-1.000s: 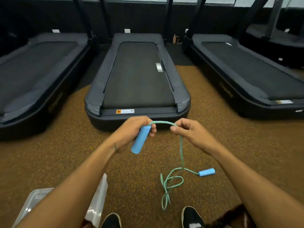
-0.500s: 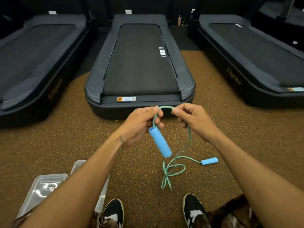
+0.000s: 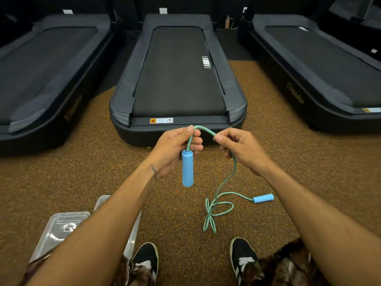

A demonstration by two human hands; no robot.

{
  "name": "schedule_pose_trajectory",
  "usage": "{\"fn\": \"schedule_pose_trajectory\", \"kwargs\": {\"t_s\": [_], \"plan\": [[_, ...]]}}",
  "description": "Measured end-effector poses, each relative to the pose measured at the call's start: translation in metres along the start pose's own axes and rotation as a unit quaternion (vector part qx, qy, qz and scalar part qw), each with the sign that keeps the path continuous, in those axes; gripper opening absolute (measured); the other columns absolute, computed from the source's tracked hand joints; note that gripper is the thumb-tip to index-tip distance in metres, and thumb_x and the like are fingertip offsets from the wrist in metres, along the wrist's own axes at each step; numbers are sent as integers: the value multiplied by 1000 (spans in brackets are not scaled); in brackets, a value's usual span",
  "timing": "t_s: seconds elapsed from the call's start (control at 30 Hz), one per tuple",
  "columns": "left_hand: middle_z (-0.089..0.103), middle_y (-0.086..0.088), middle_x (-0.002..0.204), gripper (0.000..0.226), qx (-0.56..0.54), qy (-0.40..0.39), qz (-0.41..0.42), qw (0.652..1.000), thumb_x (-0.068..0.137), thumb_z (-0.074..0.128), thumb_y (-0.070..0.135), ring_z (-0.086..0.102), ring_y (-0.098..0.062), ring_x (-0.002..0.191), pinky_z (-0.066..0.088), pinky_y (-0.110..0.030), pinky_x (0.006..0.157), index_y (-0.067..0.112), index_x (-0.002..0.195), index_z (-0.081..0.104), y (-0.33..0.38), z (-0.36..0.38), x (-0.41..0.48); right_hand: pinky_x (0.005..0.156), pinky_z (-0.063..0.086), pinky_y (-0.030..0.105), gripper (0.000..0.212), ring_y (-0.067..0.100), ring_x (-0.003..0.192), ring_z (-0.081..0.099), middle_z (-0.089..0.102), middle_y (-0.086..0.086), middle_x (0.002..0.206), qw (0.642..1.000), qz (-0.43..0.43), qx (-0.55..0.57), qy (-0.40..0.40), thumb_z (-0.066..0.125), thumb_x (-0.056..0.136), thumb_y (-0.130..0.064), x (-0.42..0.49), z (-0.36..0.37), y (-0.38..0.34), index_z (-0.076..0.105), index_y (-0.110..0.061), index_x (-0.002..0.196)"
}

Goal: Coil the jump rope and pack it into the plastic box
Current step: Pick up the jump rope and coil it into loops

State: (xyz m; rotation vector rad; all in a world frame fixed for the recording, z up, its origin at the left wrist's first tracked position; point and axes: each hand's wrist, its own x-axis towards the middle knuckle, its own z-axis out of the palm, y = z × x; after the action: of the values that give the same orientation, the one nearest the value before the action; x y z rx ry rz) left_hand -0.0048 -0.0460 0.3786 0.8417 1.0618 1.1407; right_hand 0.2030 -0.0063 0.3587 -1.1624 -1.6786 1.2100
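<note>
Grips closed, we pinched the jump rope (image 3: 204, 130) with our left hand (image 3: 177, 151) and right hand (image 3: 241, 149), its handle (image 3: 187, 169) newly swung plumb, coiling barely begun.

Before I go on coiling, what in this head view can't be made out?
- Plastic box: largely covered by the left forearm, so whether it holds anything is unclear.
- Rope inside the right hand: the curled fingers hide the grip.
- Rope loops on the floor: strands cross; knotted or just overlapping, cannot tell.
- Small tag by the far wall: too small and dark to identify.
</note>
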Motion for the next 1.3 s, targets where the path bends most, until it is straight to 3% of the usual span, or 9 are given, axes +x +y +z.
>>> {"fn": "schedule_pose_trajectory", "kwargs": {"t_s": [0.37, 0.6, 0.77, 0.87, 0.93, 1.03, 1.1, 1.2, 1.3], "plan": [[77, -13, 97, 27, -183, 44, 32, 982, 104, 46, 22, 76, -20, 89, 61, -29, 78, 5, 97, 65, 12, -8, 0, 63, 49, 25, 14, 8, 63, 56, 60, -2, 70, 991, 51, -46, -113, 64, 96, -23, -11, 4, 15, 65, -9, 94], [74, -16, 111, 22, -46, 28, 66, 996, 101, 52, 18, 71, -26, 106, 57, -32, 90, 4, 104, 69, 0, -3, 0, 56, 41, 21, 16, 1, 56, 49, 60, -11, 64, 982, -20, -144, -122, 64, 95, -38, -12, 16, 5, 74, -26, 93], [74, -11, 112, 24, 97, -21, 115, 988, 104, 45, 20, 71, -23, 107, 57, -35, 90, 8, 101, 66, -1, 3, -5, 60, 44, 32, 20, 4, 59, 51, 64, -14, 67, 970, -58, -203, -119, 64, 92, -47, -13, 18, 3, 77, -34, 100], [77, -2, 99, 27, 240, -32, 142, 960, 106, 40, 27, 74, -17, 94, 58, -35, 84, 11, 99, 61, -1, 4, -7, 78, 57, 38, 30, 12, 86, 71, 77, -9, 94, 974, -58, -172, -135, 64, 88, -54, -14, 16, 0, 77, -34, 107], [76, 5, 89, 27, 301, -26, 155, 941, 106, 40, 30, 74, -13, 85, 59, -35, 78, 15, 97, 60, -1, 5, -9, 95, 55, 29, 19, 3, 110, 69, 75, -15, 111, 976, -54, -139, -158, 71, 87, -44, -15, 17, -2, 79, -31, 98], [76, -2, 88, 28, 314, -17, 154, 937, 106, 39, 34, 76, -18, 82, 60, -46, 80, 16, 99, 59, 0, 5, -10, 101, 51, 27, 9, -1, 115, 65, 73, -13, 118, 982, -48, -85, -160, 78, 84, -27, -16, 20, -4, 75, -20, 88], [77, -6, 90, 29, 281, 8, 143, 949, 107, 37, 33, 76, -21, 82, 61, -45, 79, 11, 104, 57, 0, 5, -9, 89, 54, 27, 15, 3, 98, 69, 74, -13, 103, 986, -33, -60, -151, 79, 84, -26, -15, 19, -3, 72, -16, 93], [77, -14, 90, 26, 98, 74, 97, 988, 107, 35, 27, 75, -24, 75, 59, -39, 70, 8, 103, 51, 7, 6, -3, 61, 42, 29, 16, 8, 64, 51, 59, -10, 71, 985, 22, -46, -166, 76, 87, -25, -13, 12, 0, 66, -22, 99], [77, -12, 83, 25, -83, 132, 79, 985, 107, 32, 21, 75, -19, 71, 58, -31, 66, 14, 91, 50, 21, -3, 3, 59, 43, 29, 10, 10, 61, 51, 60, -7, 69, 981, 60, -77, -168, 67, 95, -29, -12, 0, 9, 65, -19, 93]]}}
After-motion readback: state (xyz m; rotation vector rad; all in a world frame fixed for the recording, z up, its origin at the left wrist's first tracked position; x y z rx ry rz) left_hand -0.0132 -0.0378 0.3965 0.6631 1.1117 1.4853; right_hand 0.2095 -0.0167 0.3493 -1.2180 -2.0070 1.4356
